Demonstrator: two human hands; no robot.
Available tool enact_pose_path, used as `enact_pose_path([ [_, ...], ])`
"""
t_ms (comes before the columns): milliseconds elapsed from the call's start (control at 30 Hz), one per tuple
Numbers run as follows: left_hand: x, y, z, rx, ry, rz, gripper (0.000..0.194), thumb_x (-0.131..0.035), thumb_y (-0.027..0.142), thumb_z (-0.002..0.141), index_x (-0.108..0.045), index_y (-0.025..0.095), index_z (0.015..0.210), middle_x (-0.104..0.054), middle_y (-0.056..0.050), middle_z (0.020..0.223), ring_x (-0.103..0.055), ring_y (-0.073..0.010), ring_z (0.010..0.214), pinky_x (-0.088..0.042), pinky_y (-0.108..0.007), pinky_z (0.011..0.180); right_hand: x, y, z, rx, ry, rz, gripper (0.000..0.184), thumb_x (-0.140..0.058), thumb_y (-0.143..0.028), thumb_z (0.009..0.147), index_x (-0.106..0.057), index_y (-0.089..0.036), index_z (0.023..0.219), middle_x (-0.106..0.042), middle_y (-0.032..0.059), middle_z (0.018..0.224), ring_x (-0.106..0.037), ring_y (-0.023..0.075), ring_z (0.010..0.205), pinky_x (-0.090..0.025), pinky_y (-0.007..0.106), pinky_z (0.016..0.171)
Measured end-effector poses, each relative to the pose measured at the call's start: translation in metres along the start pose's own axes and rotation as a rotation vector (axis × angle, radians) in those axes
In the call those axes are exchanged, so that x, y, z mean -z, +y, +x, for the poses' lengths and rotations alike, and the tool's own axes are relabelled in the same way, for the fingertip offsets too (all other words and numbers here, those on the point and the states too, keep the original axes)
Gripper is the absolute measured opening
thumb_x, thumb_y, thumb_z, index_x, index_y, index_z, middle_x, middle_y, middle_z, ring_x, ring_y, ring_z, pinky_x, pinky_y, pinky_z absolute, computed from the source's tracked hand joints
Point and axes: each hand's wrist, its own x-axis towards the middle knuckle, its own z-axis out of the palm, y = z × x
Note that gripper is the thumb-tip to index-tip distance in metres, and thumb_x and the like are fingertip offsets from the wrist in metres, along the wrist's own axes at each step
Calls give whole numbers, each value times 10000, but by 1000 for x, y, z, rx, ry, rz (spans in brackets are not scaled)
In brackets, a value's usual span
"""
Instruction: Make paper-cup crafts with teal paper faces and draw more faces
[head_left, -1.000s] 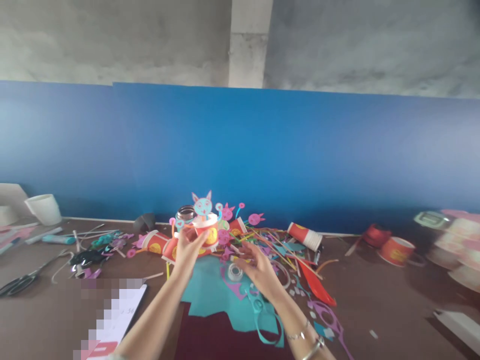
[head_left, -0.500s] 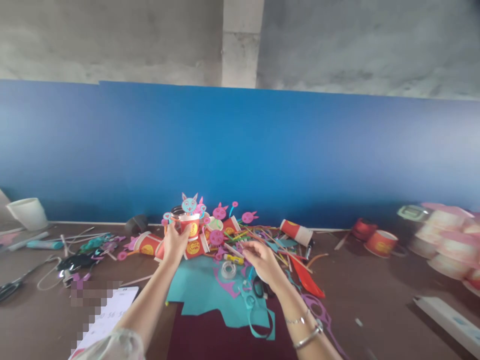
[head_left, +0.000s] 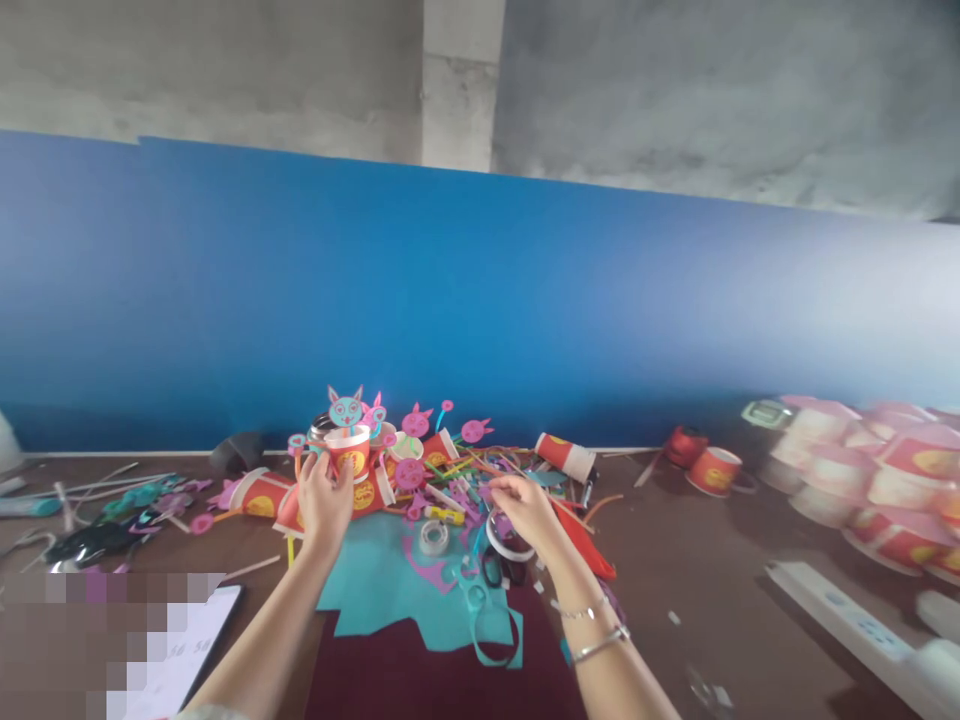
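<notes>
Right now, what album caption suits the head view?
Left hand holding a red paper cup topped by a blue cat face, right hand over paper scraps.

Along the worktop's (head_left: pixel 675 625) far edge, a blue partition panel (head_left: pixel 450 300); above it, a concrete wall (head_left: pixel 262 80) with a paler pillar (head_left: pixel 461 110). Toward the near left corner, a phone (head_left: pixel 191 645) with a lit screen, partly pixelated. Toward the right edge, a white power strip (head_left: pixel 840 615), lying aslant. Near the far edge, left of centre, a dark grey object (head_left: pixel 236 453), too blurred to identify.
</notes>
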Motion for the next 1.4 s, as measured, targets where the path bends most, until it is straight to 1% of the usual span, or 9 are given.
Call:
enact_pose_path([
  [100,1,7,-12,-56,88,-22,307,-488,306,786,-575,131,1022,-528,-189,1164,-431,-341,1197,-417,-450,924,14,17,9,-35,98,-68,269,-524,-343,738,-704,-155,805,-713,53,711,-665,216,665,-491,288,588],
  [200,4,20,-34,-253,154,-110,347,-475,254,818,-511,153,1148,-487,-170,1223,-446,-301,1190,-446,-421,909,44,37,24,-124,312,-172,409,-364,-298,814,-630,-109,1060,-705,106,854,-670,224,716,-492,301,591],
  [367,1,35,-88,-616,-27,-130,289,-474,119,818,-546,227,1076,-534,-116,1189,-478,-274,1148,-404,-473,954,92,48,49,-168,534,-468,434,-313,-227,832,-555,-94,1166,-631,186,1037,-572,298,1002,-427,397,819],
  [567,-6,34,-124,-862,-227,-110,369,-460,38,793,-555,247,1083,-574,-99,1179,-500,-246,1112,-418,-411,900,91,44,75,-19,276,-788,449,-610,-179,682,-578,-152,1129,-558,141,1192,-456,288,1135,-325,349,941],
  [800,-10,49,-107,-876,-337,-43,346,-424,68,817,-572,237,1081,-613,-94,1140,-530,-233,1072,-414,-396,894,100,50,80,-35,145,-989,439,-575,-75,681,-543,-75,1120,-563,224,1087,-485,354,1044,-352,474,838],
  [1000,-53,86,-85,-826,-375,75,645,-546,268,801,-303,193,1393,-409,-147,1413,-369,-303,1284,-342,-442,1004,79,5,58,251,-30,-990,628,-574,-134,694,-419,-223,1296,-479,104,1264,-425,264,1152,-339,354,934],
  [1100,-71,101,-77,-871,-399,112,843,-630,293,740,-176,171,1440,-292,-158,1480,-254,-327,1349,-248,-465,1062,59,-19,33,535,-121,-891,633,-549,-106,694,-417,-218,1303,-488,101,1251,-430,252,1160,-344,361,970],
  [1267,-71,105,-66,-885,-487,204,824,-554,186,771,-91,178,1452,-554,-145,1255,-490,-296,1150,-289,-462,998,47,-29,7,692,-186,-796,678,-651,-209,722,-381,-172,1343,-478,141,1288,-421,289,1199,-358,433,1006],
  [1400,-59,96,-59,-947,-534,213,847,-564,158,751,-80,167,1447,-574,-126,1214,-514,-276,1079,-310,-447,962,50,-21,7,755,-222,-756,692,-712,-323,719,-421,-150,1323,-506,162,1283,-424,305,1217,-357,447,1026],
])
